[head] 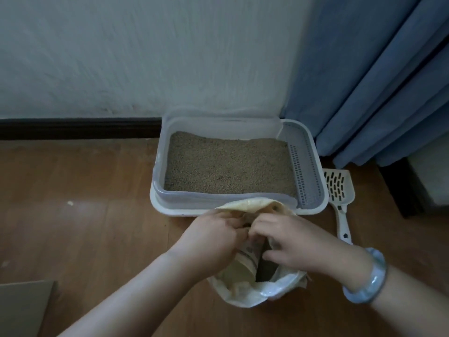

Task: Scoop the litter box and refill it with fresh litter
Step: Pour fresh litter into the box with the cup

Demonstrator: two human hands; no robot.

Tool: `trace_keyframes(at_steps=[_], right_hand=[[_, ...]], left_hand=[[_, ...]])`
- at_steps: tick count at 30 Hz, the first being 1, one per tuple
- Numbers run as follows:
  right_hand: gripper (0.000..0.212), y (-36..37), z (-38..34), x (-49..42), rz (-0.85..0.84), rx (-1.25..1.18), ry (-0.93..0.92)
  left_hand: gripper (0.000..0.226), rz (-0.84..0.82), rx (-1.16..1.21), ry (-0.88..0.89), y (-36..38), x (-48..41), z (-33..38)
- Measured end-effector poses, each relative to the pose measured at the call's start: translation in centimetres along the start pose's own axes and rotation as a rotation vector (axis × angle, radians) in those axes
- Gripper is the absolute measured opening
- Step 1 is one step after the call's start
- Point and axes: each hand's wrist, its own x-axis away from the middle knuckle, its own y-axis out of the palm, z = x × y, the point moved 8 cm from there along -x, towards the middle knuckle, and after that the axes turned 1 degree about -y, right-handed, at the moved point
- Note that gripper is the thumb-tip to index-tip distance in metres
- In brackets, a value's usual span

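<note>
Right now the wooden floor (85,215) carries everything, and any spill would end up there. The litter box (175,209) sits at the floor's far edge against the wall, its tray holding a fairly level bed of litter (228,164). I judge the refill is the step in hand. The litter bag (245,291) stands on the floor at the box's near rim, touching or just short of it; I cannot tell which.

My worry is the bag. Its mouth is soft and crumpled, so pulled apart unevenly it may tear, or slump sideways and shed pellets onto the boards instead of into the tray. Tipped too fast, the pour could overshoot the low walls. The scoop (338,188) lies flat just beside the box's right side, handle toward me, near enough for a sagging bag or a forearm to knock it.

Both hands are at the bag's mouth. The left hand (213,237) comes in from the lower left, fingers curled and pinching the left lip. The right hand (301,246), a pale bangle (369,276) on its wrist, grasps the right lip, knuckles up, fingers bent over the edge. The two nearly touch above the opening.
</note>
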Motion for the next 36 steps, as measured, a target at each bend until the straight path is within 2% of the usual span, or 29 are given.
trace_keyframes(at_steps=[4, 6, 8, 11, 13, 16, 20, 25, 29, 32, 34, 36], right_hand=[[0.051, 0.3, 2.9, -0.3, -0.032, -0.179, 0.117], [0.052, 0.5, 3.3, -0.2, -0.022, -0.273, 0.132], [0.05, 0.8, 3.7, 0.0, -0.003, -0.338, 0.141], [0.052, 1.1, 4.6, 0.7, 0.009, -0.415, 0.163], [0.06, 1.3, 5.0, 1.1, -0.015, -0.379, 0.158], [0.059, 1.9, 5.0, 1.1, -0.097, -0.15, 0.129], [0.042, 3.3, 4.7, 1.3, -0.179, 0.117, 0.107], [0.049, 2.6, 5.9, 2.7, -0.121, 0.213, 0.298], [0.047, 2.1, 4.8, 2.8, -0.153, 0.278, 0.243], [0.037, 2.0, 4.1, 2.4, -0.205, 0.183, 0.165], [0.041, 1.3, 3.7, 1.9, -0.17, 0.006, 0.141], [0.046, 0.6, 3.0, 1.3, -0.105, -0.121, 0.103]], left_hand=[[0.053, -0.159, -0.014, -0.072, 1.8, 0.0, -1.4], [0.065, -0.169, 0.102, -0.131, 2.3, 0.7, -2.3], [0.069, -0.144, 0.255, -0.185, 2.5, 1.4, -3.0], [0.063, -0.114, 0.451, -0.258, 3.0, 2.2, -4.0], [0.051, -0.121, 0.472, -0.231, 3.0, 2.2, -3.8], [0.034, -0.165, 0.335, -0.127, 3.3, 2.0, -3.3], [0.034, -0.205, 0.105, -0.084, 3.3, 2.4, -3.1], [0.039, -0.171, -0.007, -0.042, 2.1, 2.6, -1.8], [0.038, -0.177, -0.061, -0.048, 2.1, 2.3, -1.2], [0.031, -0.13, -0.088, -0.044, 0.9, 1.3, -0.1], [0.022, -0.056, -0.088, -0.008, -0.1, 0.6, 0.7], [0.023, 0.007, -0.136, -0.015, -0.6, 0.3, 1.0]])
